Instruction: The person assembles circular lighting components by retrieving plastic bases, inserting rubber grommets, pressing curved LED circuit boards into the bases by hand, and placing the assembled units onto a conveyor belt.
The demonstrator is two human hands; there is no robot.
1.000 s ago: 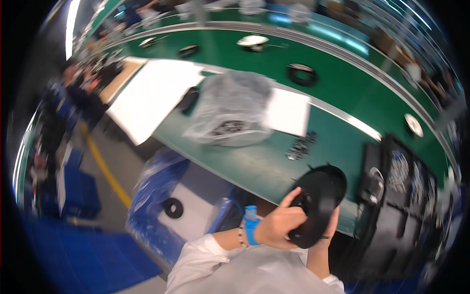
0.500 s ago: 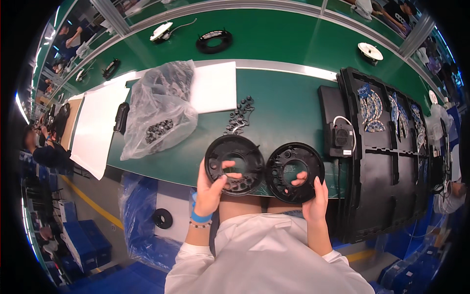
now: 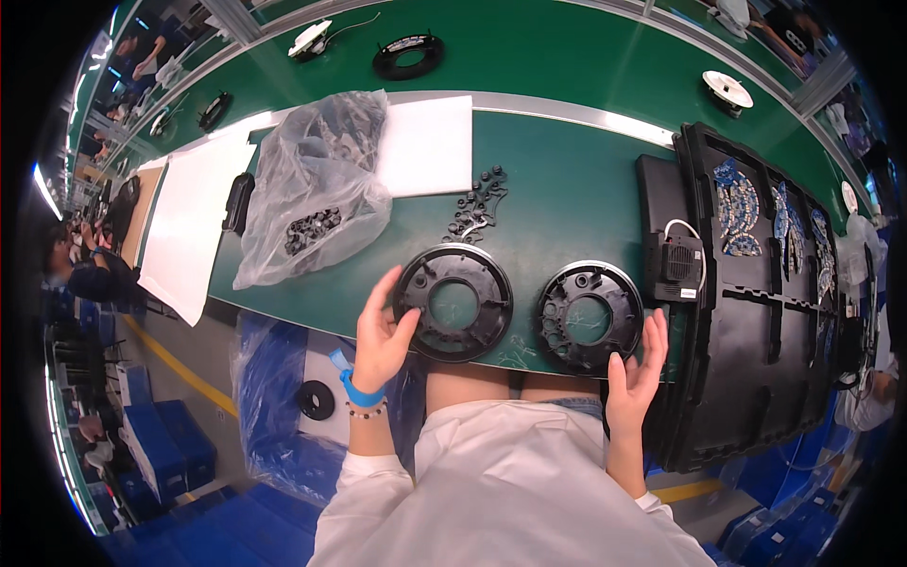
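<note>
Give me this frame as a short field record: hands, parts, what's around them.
left hand: open, thumb touching the rim of the left black ring
right hand: open, beside the right black ring, holding nothing
rings: lying flat, side by side, apart, near the front edge of the green table
behind rings: small black parts pile, clear plastic bag of black parts, white sheet
right side: black tray

Both black rings now lie flat on the green bench: the left ring (image 3: 453, 302) and right ring (image 3: 590, 317). The left hand (image 3: 381, 335) and right hand (image 3: 638, 369) have let go (fingers spread, beside the rims).
</note>
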